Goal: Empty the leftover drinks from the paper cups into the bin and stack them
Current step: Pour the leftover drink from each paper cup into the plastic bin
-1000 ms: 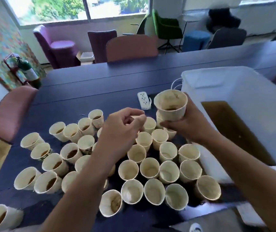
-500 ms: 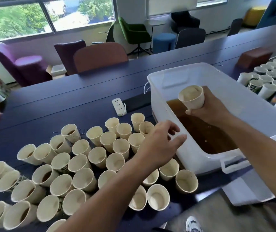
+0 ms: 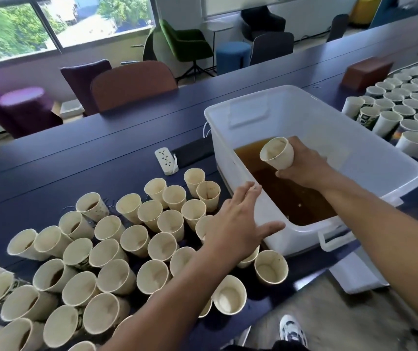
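My right hand (image 3: 301, 168) grips a cream paper cup (image 3: 277, 153), tipped sideways with its mouth to the left, over the brown liquid (image 3: 291, 198) inside the white plastic bin (image 3: 360, 145). My left hand (image 3: 238, 221) hovers with fingers spread just left of the bin's near corner, above the cups, holding nothing. Several paper cups (image 3: 116, 249) crowd the dark table on the left; some at the far left hold brown drink, those near the bin look drained.
A second group of white cups (image 3: 403, 107) stands right of the bin. A white power strip (image 3: 166, 160) lies on the dark blue table (image 3: 76, 153) behind the cups. Chairs line the far side. The table's near edge and my shoe (image 3: 291, 330) show below.
My right hand carried the cup from above the cup cluster to over the bin and tipped it sideways. My left hand opened and moved right toward the bin. The camera turned right.
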Motion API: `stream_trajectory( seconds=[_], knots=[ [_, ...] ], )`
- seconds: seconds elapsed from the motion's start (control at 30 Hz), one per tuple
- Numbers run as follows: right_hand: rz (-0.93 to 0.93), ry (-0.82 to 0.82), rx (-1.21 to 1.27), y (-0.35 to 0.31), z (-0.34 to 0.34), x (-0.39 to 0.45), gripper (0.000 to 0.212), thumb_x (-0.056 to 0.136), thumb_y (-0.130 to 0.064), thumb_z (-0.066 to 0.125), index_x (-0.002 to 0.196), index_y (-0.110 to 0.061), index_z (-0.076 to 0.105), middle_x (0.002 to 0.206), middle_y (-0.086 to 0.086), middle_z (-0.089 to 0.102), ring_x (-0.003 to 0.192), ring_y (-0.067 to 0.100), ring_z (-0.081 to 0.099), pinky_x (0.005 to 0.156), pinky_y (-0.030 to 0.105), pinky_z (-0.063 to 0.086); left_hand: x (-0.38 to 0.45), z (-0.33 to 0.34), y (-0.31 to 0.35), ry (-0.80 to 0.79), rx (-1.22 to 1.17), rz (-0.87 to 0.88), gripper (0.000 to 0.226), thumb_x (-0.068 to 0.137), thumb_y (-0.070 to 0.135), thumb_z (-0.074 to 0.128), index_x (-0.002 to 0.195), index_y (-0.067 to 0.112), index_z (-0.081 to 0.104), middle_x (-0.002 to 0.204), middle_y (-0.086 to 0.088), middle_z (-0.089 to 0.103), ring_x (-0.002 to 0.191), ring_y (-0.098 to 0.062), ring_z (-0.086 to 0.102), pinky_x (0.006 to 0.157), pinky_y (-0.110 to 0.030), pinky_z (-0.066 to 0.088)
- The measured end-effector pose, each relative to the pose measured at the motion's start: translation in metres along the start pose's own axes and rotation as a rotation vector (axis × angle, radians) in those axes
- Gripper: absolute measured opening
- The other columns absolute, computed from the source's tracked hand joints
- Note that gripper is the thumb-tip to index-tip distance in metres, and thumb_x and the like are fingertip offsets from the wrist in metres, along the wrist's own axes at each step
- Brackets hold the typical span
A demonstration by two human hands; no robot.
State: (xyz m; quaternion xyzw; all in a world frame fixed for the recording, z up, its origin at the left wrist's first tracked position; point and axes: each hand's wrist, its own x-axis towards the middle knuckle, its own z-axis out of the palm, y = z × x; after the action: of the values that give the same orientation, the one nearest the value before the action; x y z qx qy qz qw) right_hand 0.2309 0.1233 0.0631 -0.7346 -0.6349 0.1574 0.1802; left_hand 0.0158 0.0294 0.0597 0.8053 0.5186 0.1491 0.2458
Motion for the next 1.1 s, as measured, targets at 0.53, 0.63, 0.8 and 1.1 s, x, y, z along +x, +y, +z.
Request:
stream_trajectory(
  seconds=[0.53,0.63,0.8,1.1],
  knots=[
    [-0.003,-0.007,-0.148,-0.0027,0.0049,-0.0010,0.064,0.076,-0.022,0.075,0.129,-0.029,0.041,0.102,-0.002,0.048,0.112,0.032,0.054,0.086,0.042,0.024,0.0000,-0.0055,0.0066,-0.036,0.133,-0.030,0.087,0.089,0.072,0.054,0.159,0.032,0.022,0.164,0.023,0.012,0.139,-0.017,0.045,0.096,-0.041,0.052],
    [-0.014,0.010,-0.177,-0.0039,0.0045,-0.0026,0.063,0.077,-0.021,0.074,0.130,-0.028,0.042,0.101,-0.002,0.045,0.111,0.032,0.052,0.085,0.042,0.024,0.0008,-0.0063,0.0068,-0.042,0.147,-0.030,0.087,0.089,0.072,0.054,0.159,0.031,0.022,0.164,0.023,0.012,0.138,-0.018,0.046,0.095,-0.042,0.052],
    [-0.039,0.047,-0.228,-0.0030,0.0045,-0.0035,0.060,0.078,-0.020,0.074,0.129,-0.026,0.042,0.101,-0.002,0.043,0.110,0.032,0.052,0.091,0.046,0.028,0.0013,-0.0064,0.0073,-0.053,0.160,-0.031,0.088,0.089,0.072,0.054,0.159,0.031,0.021,0.164,0.021,0.012,0.138,-0.019,0.046,0.096,-0.042,0.051],
    [-0.064,0.091,-0.260,-0.0007,0.0085,-0.0026,0.059,0.078,-0.020,0.074,0.128,-0.028,0.043,0.100,0.000,0.046,0.109,0.031,0.051,0.086,0.045,0.026,0.0010,-0.0063,0.0063,-0.054,0.152,-0.031,0.088,0.089,0.073,0.054,0.159,0.032,0.020,0.165,0.021,0.012,0.140,-0.018,0.044,0.098,-0.041,0.051]
  ],
)
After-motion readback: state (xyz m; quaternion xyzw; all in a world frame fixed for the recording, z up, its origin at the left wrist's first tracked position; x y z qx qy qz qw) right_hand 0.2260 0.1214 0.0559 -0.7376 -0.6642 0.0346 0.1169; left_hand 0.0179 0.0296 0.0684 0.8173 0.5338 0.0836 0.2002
